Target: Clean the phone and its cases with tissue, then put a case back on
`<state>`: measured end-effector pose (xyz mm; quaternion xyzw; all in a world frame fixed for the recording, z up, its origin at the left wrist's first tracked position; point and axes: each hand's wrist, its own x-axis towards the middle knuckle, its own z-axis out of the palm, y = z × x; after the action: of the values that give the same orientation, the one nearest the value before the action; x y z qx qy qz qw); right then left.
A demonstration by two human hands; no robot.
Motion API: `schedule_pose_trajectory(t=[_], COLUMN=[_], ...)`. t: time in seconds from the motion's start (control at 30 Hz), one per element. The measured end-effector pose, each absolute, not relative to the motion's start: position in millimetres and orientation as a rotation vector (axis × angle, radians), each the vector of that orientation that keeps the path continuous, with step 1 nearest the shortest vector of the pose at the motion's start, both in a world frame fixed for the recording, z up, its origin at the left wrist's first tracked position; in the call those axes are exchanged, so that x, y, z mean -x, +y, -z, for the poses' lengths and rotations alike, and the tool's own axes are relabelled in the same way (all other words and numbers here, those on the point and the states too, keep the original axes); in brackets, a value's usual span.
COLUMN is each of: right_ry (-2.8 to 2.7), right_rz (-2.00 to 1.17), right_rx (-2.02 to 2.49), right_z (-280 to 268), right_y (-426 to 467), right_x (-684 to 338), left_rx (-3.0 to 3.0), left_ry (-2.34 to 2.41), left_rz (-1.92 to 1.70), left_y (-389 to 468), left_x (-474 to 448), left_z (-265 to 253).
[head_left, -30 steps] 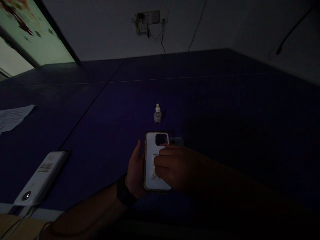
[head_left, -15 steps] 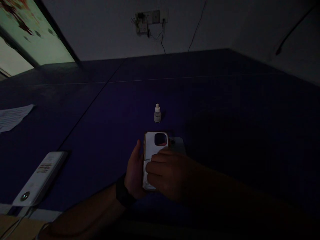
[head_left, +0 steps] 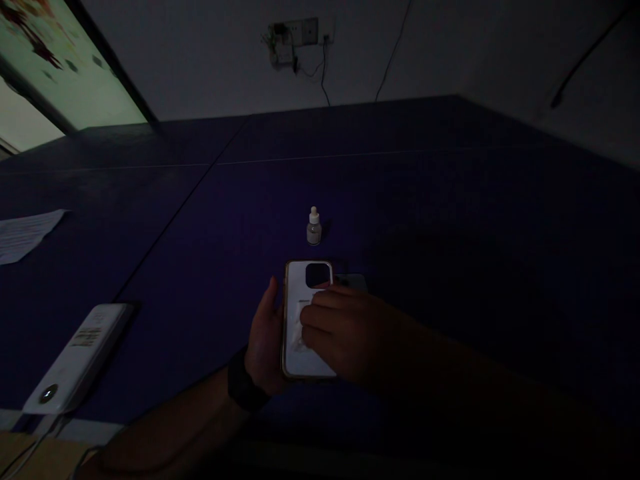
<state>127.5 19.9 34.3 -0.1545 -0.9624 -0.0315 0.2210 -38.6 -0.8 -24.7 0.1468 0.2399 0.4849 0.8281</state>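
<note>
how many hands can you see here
2: the left hand holds the phone case along its left edge; the right hand holds a small white item over it. No others show.

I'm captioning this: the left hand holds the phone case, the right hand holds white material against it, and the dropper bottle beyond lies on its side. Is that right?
Not quite: the head view shows the dropper bottle upright beyond. The left hand holds the phone case, and the right hand holds white material against it.
</note>
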Motion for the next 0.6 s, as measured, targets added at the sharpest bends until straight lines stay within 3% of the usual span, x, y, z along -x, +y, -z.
schedule_pose_trajectory(t=[0.6], right_ry=[-2.654], right_rz=[0.046], right_rx=[0.325], right_z=[-34.4], right_y=[17.7], right_x=[-128.4], left_rx=[-0.311], left_ry=[0.528], left_rz=[-1.077], left_y=[0.6], left_x=[36.6], left_z=[21.0])
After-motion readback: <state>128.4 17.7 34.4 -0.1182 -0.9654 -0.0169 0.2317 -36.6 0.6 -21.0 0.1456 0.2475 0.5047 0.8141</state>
